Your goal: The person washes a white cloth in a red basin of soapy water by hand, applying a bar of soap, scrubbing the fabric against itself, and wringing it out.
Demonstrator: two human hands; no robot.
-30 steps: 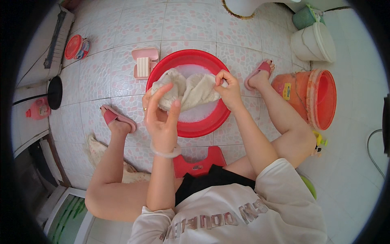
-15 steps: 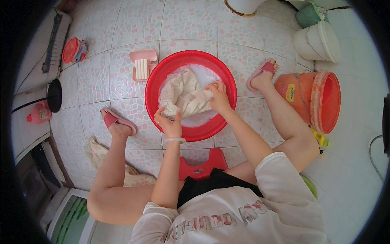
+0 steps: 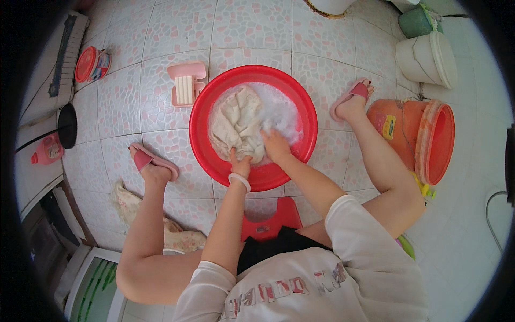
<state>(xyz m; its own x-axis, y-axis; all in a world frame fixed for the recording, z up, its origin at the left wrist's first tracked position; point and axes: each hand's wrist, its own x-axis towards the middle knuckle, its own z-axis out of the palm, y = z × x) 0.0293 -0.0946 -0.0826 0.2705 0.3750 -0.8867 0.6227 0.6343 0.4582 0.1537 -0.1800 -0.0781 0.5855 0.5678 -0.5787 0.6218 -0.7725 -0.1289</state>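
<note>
The red basin (image 3: 310,134) stands on the tiled floor (image 3: 174,124), with white suds (image 3: 281,115) chiefly in its right half. The pale cloth (image 3: 235,121), held up between both hands a second ago, now lies down in the basin's left half, so the wetting appears to be under way again. Bunched, its long axis runs roughly from the far wall to the near one; no end points clearly. The right hand (image 3: 276,146) dips beside the cloth's right edge, fingertips hidden; the left hand (image 3: 241,165) touches its near edge, fingers parted. Whether either grips cannot be told.
</note>
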